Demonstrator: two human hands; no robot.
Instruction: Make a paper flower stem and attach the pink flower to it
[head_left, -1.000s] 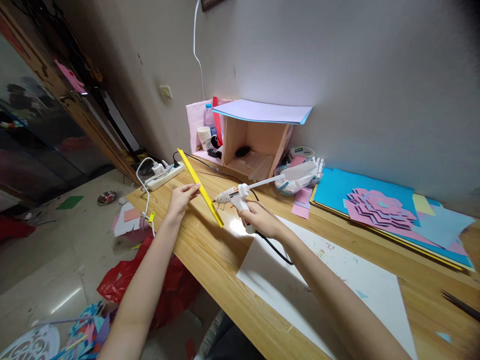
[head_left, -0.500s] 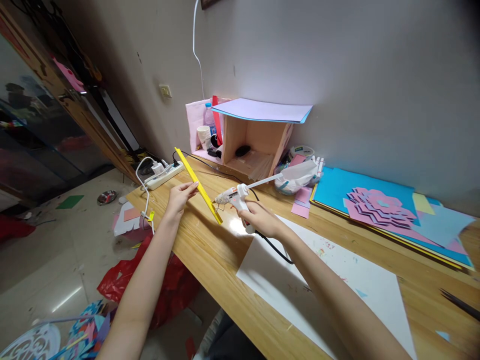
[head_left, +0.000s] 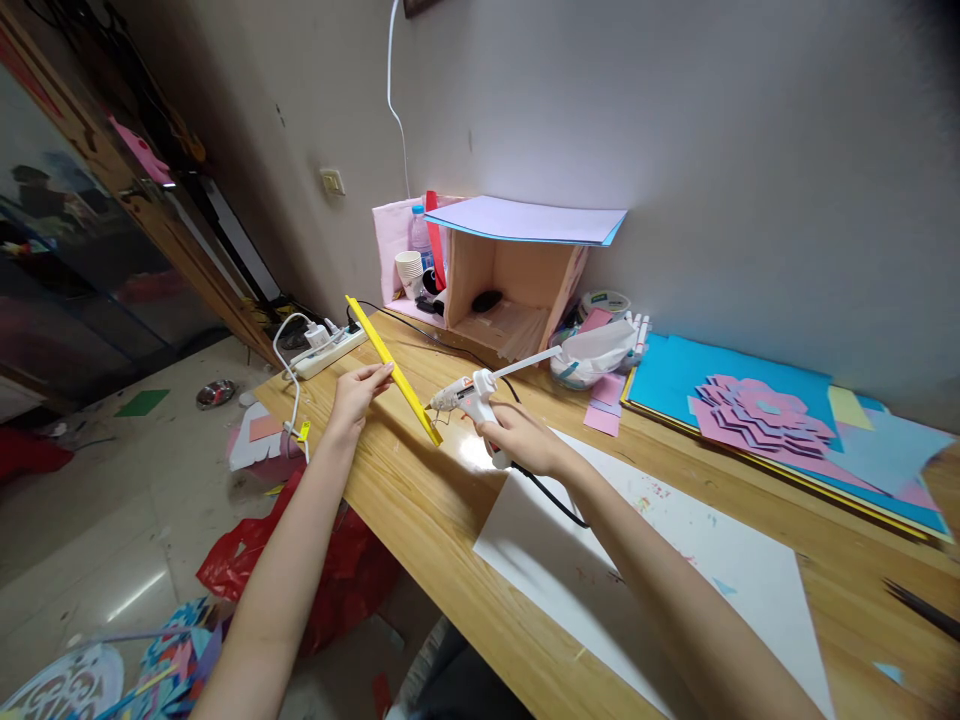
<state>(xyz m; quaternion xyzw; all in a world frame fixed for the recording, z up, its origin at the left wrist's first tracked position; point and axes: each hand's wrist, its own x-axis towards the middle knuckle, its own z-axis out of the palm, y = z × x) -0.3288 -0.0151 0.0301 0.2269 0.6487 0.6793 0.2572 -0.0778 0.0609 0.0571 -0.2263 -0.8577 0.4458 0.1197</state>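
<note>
Stacked paper cups (head_left: 409, 272), blue-capped bottle (head_left: 419, 234), wall switch (head_left: 331, 182)

A wooden table (head_left: 420, 500) carries a power strip (head_left: 330, 355) along its left edge and an open-fronted box (head_left: 469, 275) against its back edge. Coloured paper (head_left: 664, 372) is stacked farther right along the back. A large white sheet (head_left: 559, 565) lies near the front edge, a black pointed tool (head_left: 924, 606) to its right.

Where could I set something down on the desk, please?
A bare patch of desk lies just nearer than the yellow strip, between the front edge and the white sheet. A narrower one runs between that sheet and the blue paper stack. Crowding is worst around the open box and plastic bag, and at the power strip.
</note>
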